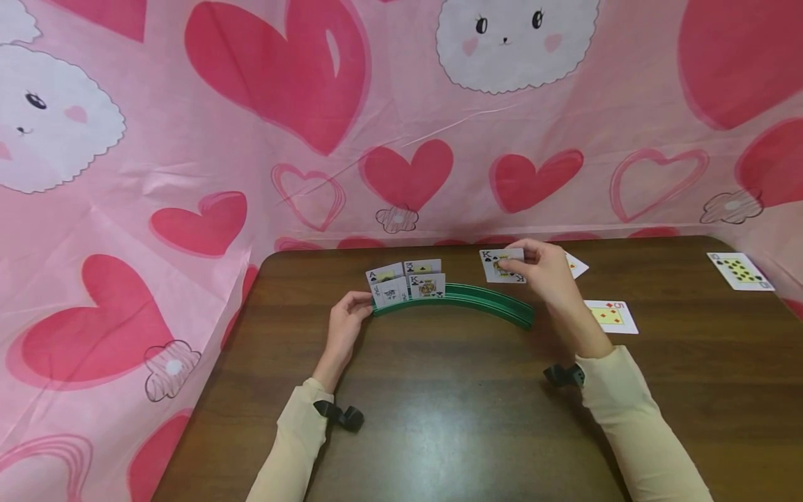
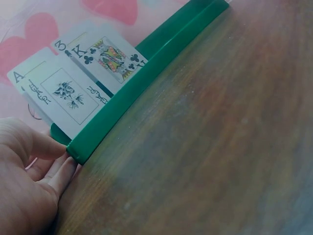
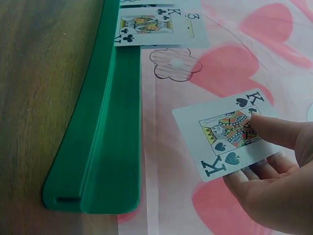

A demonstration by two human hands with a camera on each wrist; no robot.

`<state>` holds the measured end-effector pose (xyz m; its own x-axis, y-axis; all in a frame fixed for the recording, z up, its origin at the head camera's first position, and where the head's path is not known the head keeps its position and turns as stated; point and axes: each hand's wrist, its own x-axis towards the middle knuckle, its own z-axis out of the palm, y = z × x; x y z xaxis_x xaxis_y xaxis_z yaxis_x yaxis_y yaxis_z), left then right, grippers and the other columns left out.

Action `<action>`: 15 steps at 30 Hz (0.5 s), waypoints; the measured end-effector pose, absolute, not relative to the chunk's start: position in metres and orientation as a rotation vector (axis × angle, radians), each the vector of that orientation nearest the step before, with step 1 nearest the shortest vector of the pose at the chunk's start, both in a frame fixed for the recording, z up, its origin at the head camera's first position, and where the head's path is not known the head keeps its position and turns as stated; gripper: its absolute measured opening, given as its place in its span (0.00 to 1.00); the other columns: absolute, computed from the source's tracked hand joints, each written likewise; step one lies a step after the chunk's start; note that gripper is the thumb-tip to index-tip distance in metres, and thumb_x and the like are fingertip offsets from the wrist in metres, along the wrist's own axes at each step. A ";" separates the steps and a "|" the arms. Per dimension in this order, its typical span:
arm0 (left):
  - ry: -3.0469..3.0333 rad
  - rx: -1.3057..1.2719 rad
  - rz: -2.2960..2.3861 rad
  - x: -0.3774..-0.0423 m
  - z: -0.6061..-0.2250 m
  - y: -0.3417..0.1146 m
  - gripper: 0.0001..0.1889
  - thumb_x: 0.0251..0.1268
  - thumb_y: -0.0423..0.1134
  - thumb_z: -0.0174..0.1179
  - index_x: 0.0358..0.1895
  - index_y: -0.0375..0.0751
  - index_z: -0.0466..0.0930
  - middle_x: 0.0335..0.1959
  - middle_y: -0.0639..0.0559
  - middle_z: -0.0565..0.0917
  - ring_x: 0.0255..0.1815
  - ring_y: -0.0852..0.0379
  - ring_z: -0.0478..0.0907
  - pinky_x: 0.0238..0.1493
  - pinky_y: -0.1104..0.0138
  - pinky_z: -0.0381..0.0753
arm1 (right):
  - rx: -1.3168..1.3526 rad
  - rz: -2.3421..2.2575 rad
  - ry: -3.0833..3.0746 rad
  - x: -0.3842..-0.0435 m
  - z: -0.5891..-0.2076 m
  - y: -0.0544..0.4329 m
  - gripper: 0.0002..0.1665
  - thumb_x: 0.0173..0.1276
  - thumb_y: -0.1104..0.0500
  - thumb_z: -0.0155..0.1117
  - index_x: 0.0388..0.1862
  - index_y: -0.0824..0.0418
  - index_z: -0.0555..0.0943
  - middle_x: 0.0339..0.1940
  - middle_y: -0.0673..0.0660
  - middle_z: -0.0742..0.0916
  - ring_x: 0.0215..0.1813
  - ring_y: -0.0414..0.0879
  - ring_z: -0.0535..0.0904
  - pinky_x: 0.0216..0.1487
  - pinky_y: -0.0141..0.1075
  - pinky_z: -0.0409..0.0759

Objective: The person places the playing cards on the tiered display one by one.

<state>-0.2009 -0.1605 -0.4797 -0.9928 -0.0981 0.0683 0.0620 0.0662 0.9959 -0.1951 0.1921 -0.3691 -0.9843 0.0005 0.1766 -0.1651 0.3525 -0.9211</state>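
A curved green playing card holder (image 1: pixel 483 300) stands on the table. At its left end, my left hand (image 1: pixel 348 324) pinches the tip between thumb and fingers, as the left wrist view shows. A joker (image 2: pixel 66 93) stands in the front slot, an ace (image 2: pixel 29 66) behind it. Beside them are a king of clubs (image 3: pixel 146 27) and, behind that, a three (image 3: pixel 194 30). My right hand (image 1: pixel 548 275) holds a king of spades (image 3: pixel 230 134) between thumb and fingers, raised behind the holder's right half and apart from it.
On the table's right side lie a five of diamonds (image 1: pixel 611 317), a card with black pips (image 1: pixel 740 271) and another card (image 1: pixel 575 265) partly hidden by my right hand. A pink heart-patterned cloth (image 1: pixel 401 125) hangs behind the brown wooden table (image 1: pixel 439 411).
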 end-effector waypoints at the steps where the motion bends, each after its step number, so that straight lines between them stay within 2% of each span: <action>1: -2.208 0.039 -2.069 -0.201 -0.480 -0.161 0.11 0.71 0.21 0.55 0.52 0.25 0.81 0.55 0.35 0.83 0.55 0.51 0.81 0.50 0.73 0.78 | 0.153 1.694 -2.464 -0.195 -0.370 0.192 0.20 0.71 0.61 0.71 0.55 0.74 0.83 0.50 0.68 0.88 0.39 0.34 0.83 0.42 0.27 0.81; 15: -2.230 0.064 -2.084 -0.201 -0.479 -0.161 0.11 0.73 0.22 0.55 0.54 0.26 0.81 0.57 0.36 0.83 0.55 0.53 0.81 0.49 0.74 0.77 | 0.094 1.632 -2.497 -0.195 -0.374 0.185 0.21 0.72 0.57 0.69 0.56 0.71 0.85 0.51 0.69 0.88 0.44 0.43 0.82 0.42 0.28 0.79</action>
<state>-0.2013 -0.1612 -0.4792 -0.9952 -0.0911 0.0359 0.0297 0.0686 0.9972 -0.1950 0.1848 -0.3738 -0.9858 0.0329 0.1649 -0.1379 0.4039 -0.9044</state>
